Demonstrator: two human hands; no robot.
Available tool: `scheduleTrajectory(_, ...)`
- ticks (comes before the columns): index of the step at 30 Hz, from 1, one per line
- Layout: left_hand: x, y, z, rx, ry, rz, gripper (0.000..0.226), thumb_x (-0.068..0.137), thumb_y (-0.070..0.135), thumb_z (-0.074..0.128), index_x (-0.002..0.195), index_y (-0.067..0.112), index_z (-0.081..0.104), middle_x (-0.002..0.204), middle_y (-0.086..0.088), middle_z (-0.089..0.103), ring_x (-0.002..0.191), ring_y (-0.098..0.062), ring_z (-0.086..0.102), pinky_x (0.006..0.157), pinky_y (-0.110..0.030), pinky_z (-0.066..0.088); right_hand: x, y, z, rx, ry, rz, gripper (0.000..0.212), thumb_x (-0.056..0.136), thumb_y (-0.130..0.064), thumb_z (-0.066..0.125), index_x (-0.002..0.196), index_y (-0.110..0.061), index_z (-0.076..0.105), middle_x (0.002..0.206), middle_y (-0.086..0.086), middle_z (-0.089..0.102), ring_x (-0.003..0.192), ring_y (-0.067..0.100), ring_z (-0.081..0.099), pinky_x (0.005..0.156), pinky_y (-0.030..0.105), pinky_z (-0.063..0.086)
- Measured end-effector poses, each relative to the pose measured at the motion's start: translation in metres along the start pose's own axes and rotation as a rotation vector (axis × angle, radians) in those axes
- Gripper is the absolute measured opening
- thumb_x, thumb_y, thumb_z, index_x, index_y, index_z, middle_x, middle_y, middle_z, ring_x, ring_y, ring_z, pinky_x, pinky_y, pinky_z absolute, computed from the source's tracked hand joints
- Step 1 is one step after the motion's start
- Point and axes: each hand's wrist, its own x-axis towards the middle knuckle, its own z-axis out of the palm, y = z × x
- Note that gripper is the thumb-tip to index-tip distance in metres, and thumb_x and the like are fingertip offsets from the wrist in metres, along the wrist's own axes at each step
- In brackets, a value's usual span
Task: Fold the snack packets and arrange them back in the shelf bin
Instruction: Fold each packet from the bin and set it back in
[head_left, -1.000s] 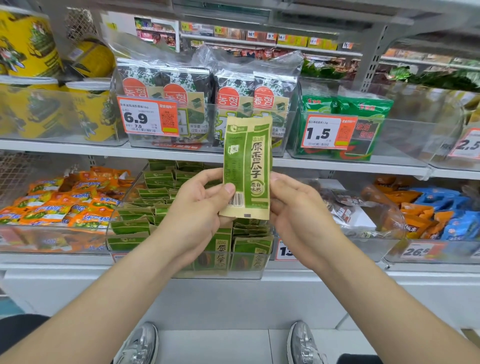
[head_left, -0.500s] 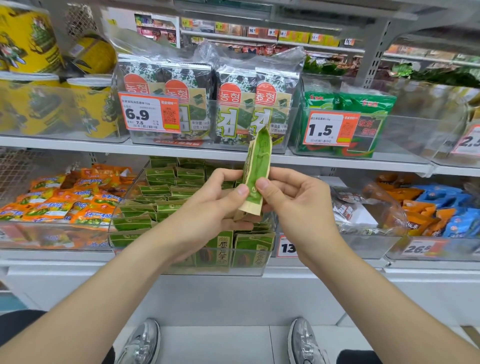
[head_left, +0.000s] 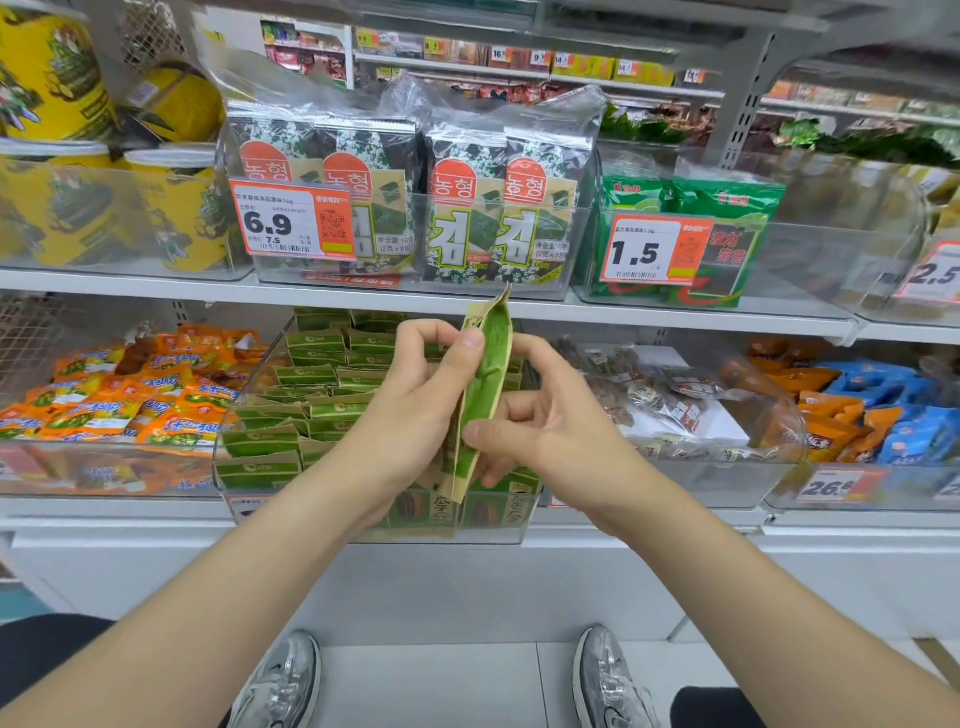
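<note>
A green and tan snack packet (head_left: 485, 384) stands upright, creased lengthwise with its long edges brought close together, in front of the clear shelf bin (head_left: 363, 527). My left hand (head_left: 415, 400) pinches its left side, thumb near the top. My right hand (head_left: 550, 421) pinches it lower down from the right. The bin on the lower shelf holds several folded green packets (head_left: 311, 384) in rows.
Orange packets (head_left: 124, 395) fill the bin to the left; a bin of clear bags (head_left: 670, 400) and orange and blue packets (head_left: 872, 410) lie to the right. Seaweed packs (head_left: 415, 192) stand on the shelf above. My shoes (head_left: 283, 686) rest on the white floor below.
The packet went from flat and facing me to creased lengthwise, edge toward me. Both hands drew closer together, and my right hand slid lower on the packet.
</note>
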Motion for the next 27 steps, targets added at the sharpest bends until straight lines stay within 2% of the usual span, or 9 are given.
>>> scheduleTrajectory(3, 0.0, 0.0, 0.002, 0.033, 0.002, 0.051, 0.026, 0.11, 0.041, 0.048, 0.121, 0.018, 0.043, 0.067, 0.007, 0.065, 0.061, -0.011, 0.06, 0.054, -0.027, 0.053, 0.001, -0.002, 0.005, -0.005, 0.148, -0.011, 0.016, 0.109, -0.02, 0.058, 0.122, -0.012, 0.053, 0.071, 0.015, 0.071, 0.059, 0.033, 0.07, 0.053, 0.038, 0.058)
scheduleTrajectory(7, -0.003, 0.001, 0.006, 0.071, -0.052, 0.118, 0.019, 0.112, 0.03, 0.049, 0.12, 0.014, 0.044, 0.069, 0.006, 0.066, 0.063, -0.006, 0.062, 0.059, -0.016, 0.049, 0.006, 0.002, 0.007, -0.046, 0.34, -0.112, 0.028, 0.111, -0.034, 0.054, 0.095, -0.011, 0.06, 0.067, 0.009, 0.056, 0.06, 0.026, 0.054, 0.057, 0.041, 0.048)
scheduleTrajectory(10, -0.005, 0.003, 0.009, 0.103, -0.06, 0.156, 0.017, 0.113, 0.026, 0.047, 0.119, 0.01, 0.045, 0.066, 0.009, 0.061, 0.061, -0.003, 0.056, 0.059, -0.014, 0.045, 0.007, 0.003, 0.011, 0.008, 0.378, -0.144, 0.028, 0.112, -0.031, 0.052, 0.1, -0.007, 0.059, 0.072, 0.006, 0.054, 0.067, 0.023, 0.051, 0.064, 0.044, 0.046)
scheduleTrajectory(13, -0.006, 0.004, 0.01, 0.142, -0.037, 0.168, 0.012, 0.113, 0.03, 0.045, 0.113, 0.018, 0.048, 0.072, 0.003, 0.058, 0.067, -0.012, 0.054, 0.064, -0.03, 0.046, 0.006, 0.0, 0.015, 0.085, 0.413, -0.193, 0.02, 0.112, -0.023, 0.051, 0.105, -0.008, 0.062, 0.074, 0.0, 0.062, 0.068, 0.016, 0.057, 0.062, 0.033, 0.05)
scheduleTrajectory(16, -0.004, 0.0, 0.008, 0.203, -0.04, 0.187, 0.016, 0.112, 0.039, 0.043, 0.111, 0.024, 0.049, 0.087, -0.018, 0.058, 0.076, -0.032, 0.056, 0.072, -0.049, 0.048, 0.007, -0.003, 0.016, 0.187, 0.455, -0.167, 0.023, 0.111, -0.019, 0.051, 0.095, -0.01, 0.065, 0.076, 0.007, 0.061, 0.066, 0.015, 0.056, 0.059, 0.027, 0.049)
scheduleTrajectory(21, -0.008, 0.008, 0.012, 0.082, -0.046, 0.018, 0.019, 0.114, 0.029, 0.036, 0.114, 0.019, 0.051, 0.086, 0.003, 0.068, 0.075, -0.013, 0.068, 0.07, -0.036, 0.054, 0.004, -0.008, 0.013, 0.303, 0.423, -0.079, 0.023, 0.106, -0.011, 0.051, 0.092, -0.008, 0.067, 0.081, 0.017, 0.058, 0.068, 0.019, 0.054, 0.052, 0.025, 0.048)
scheduleTrajectory(24, 0.017, 0.003, 0.01, 0.038, -0.014, -0.075, 0.025, 0.115, 0.012, 0.033, 0.099, 0.013, 0.053, 0.08, -0.004, 0.069, 0.059, -0.003, 0.071, 0.063, -0.027, 0.057, 0.001, -0.012, 0.008, 0.229, 0.429, -0.11, 0.018, 0.107, -0.006, 0.054, 0.095, -0.001, 0.068, 0.072, 0.009, 0.059, 0.057, 0.007, 0.056, 0.048, 0.015, 0.046)
scheduleTrajectory(26, 0.032, 0.003, 0.003, 0.09, 0.02, -0.032, 0.038, 0.112, -0.005, 0.03, 0.084, 0.013, 0.048, 0.09, -0.005, 0.062, 0.049, 0.007, 0.064, 0.053, -0.011, 0.047, 0.003, -0.014, 0.001, 0.109, 0.439, -0.2, 0.013, 0.106, -0.013, 0.062, 0.102, -0.003, 0.07, 0.081, 0.012, 0.065, 0.067, 0.007, 0.061, 0.057, 0.013, 0.05)
scheduleTrajectory(27, 0.032, 0.004, 0.002, 0.101, -0.014, -0.018, 0.041, 0.111, -0.007, 0.029, 0.081, 0.014, 0.047, 0.097, -0.006, 0.061, 0.055, 0.006, 0.066, 0.053, -0.011, 0.048, 0.005, -0.014, -0.004, 0.021, 0.424, -0.26, 0.014, 0.104, -0.021, 0.067, 0.111, -0.01, 0.073, 0.093, 0.017, 0.067, 0.08, 0.012, 0.062, 0.064, 0.015, 0.053)
